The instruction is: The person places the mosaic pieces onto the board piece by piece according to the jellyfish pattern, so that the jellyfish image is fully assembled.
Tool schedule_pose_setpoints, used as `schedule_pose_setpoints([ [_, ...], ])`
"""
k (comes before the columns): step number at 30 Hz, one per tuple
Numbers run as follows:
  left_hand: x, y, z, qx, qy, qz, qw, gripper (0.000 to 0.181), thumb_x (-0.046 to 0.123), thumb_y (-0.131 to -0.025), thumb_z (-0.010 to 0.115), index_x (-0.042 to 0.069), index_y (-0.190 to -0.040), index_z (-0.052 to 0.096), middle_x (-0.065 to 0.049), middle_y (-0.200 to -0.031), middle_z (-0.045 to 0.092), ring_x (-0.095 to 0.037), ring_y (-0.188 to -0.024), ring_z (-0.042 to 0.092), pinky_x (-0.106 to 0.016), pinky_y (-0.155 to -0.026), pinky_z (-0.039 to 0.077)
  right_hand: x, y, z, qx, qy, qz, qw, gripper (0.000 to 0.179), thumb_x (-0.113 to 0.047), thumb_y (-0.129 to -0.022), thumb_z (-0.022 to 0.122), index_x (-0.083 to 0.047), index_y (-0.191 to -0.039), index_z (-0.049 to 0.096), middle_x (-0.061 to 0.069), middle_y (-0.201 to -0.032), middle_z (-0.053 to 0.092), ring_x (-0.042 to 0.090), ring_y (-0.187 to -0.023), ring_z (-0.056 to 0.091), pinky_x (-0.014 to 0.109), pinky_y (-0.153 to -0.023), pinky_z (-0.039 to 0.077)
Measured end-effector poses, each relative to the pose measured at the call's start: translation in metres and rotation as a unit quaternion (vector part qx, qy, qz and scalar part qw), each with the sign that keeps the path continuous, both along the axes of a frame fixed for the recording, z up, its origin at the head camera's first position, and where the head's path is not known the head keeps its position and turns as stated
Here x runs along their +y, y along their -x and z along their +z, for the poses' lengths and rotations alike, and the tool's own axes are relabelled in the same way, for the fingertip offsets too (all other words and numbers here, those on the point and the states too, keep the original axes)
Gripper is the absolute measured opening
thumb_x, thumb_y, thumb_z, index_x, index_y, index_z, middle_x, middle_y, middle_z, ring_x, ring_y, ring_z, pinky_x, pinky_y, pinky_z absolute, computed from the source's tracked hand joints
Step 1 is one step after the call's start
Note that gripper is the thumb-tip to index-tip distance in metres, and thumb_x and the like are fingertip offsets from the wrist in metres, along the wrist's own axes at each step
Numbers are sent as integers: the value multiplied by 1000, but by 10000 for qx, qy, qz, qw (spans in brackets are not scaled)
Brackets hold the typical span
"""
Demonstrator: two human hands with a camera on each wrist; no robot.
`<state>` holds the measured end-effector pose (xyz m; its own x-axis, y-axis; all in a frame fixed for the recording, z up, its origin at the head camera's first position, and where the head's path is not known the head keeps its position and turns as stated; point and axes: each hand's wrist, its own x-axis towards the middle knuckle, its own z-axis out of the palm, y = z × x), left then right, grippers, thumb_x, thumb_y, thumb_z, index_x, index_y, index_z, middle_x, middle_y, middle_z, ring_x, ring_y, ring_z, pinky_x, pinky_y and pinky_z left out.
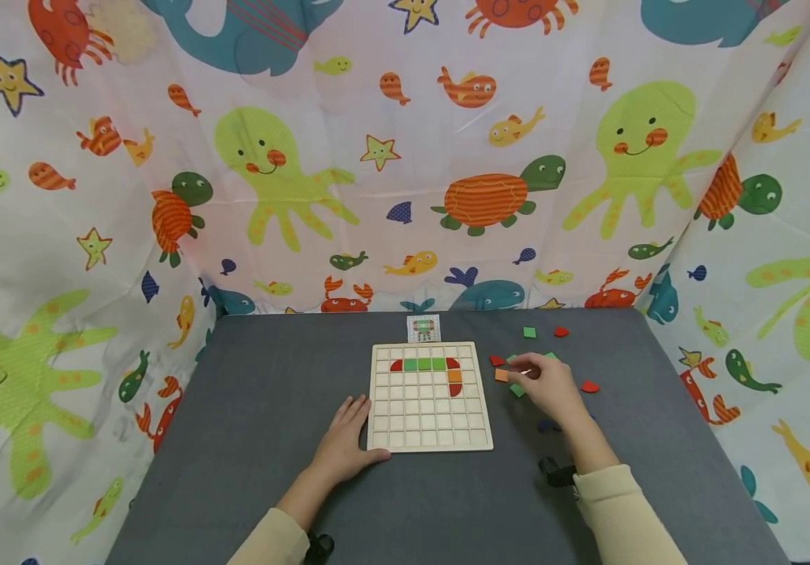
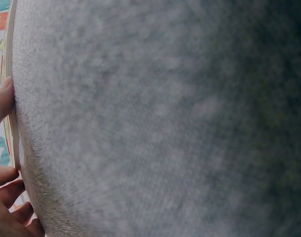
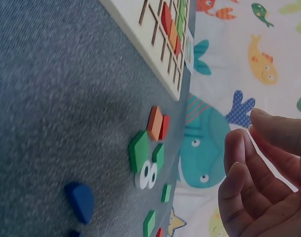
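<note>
A pale wooden grid board [image 1: 408,416] lies on the grey table. On it sit red end pieces, several green squares [image 1: 425,364] in a row, and an orange square [image 1: 454,377] below the row's right end. My left hand [image 1: 344,439] rests at the board's near left corner, fingers along the left side and thumb at the front edge. To the board's right, my right hand [image 1: 549,384] hovers over loose pieces, thumb and fingers bent. In the right wrist view nothing shows between its fingertips. Under it lie an orange piece [image 3: 154,123] and a green piece [image 3: 138,152].
A small picture card [image 1: 423,328] lies behind the board. Right of the board are a green square [image 1: 529,332], red pieces [image 1: 590,387], a white double-ring piece [image 3: 146,175] and a dark blue piece [image 3: 80,201]. A patterned cloth [image 1: 405,259] hangs behind the table.
</note>
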<state>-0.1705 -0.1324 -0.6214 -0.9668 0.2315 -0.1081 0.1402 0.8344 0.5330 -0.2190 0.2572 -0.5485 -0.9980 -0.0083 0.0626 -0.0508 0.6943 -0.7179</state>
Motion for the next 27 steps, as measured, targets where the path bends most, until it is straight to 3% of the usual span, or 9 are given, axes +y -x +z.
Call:
schedule_pose_setpoints([
  [5, 0, -1, 2, 38, -37, -51, 10000, 108, 55, -76, 84, 9, -159, 33, -9, -166, 30, -35, -155, 18, -57, -116, 34, 9, 0, -8, 37, -106, -118, 9999, 27, -17, -92, 75, -2, -115, 73, 13, -101, 75, 28, -88, 70, 38, -71, 56],
  [17, 0, -2, 7, 19, -19, -84, 10000, 107, 55, -76, 84, 8, -158, 34, -10, -165, 30, -35, -155, 19, -57, -116, 33, 18, 3, -35, -399, -491, -249, 9977, 26, -19, -89, 78, -2, -109, 74, 11, -95, 75, 26, -87, 69, 49, -82, 55],
  [27, 0, -2, 6, 38, -47, -59, 10000, 108, 57, -76, 83, 8, -159, 33, -10, -165, 30, -35, -155, 18, -57, -116, 33, 11, 8, -45, -717, -1041, -304, 9915, 30, -21, -84, 83, -3, -104, 72, 10, -93, 72, 26, -83, 66, 48, -77, 53],
])
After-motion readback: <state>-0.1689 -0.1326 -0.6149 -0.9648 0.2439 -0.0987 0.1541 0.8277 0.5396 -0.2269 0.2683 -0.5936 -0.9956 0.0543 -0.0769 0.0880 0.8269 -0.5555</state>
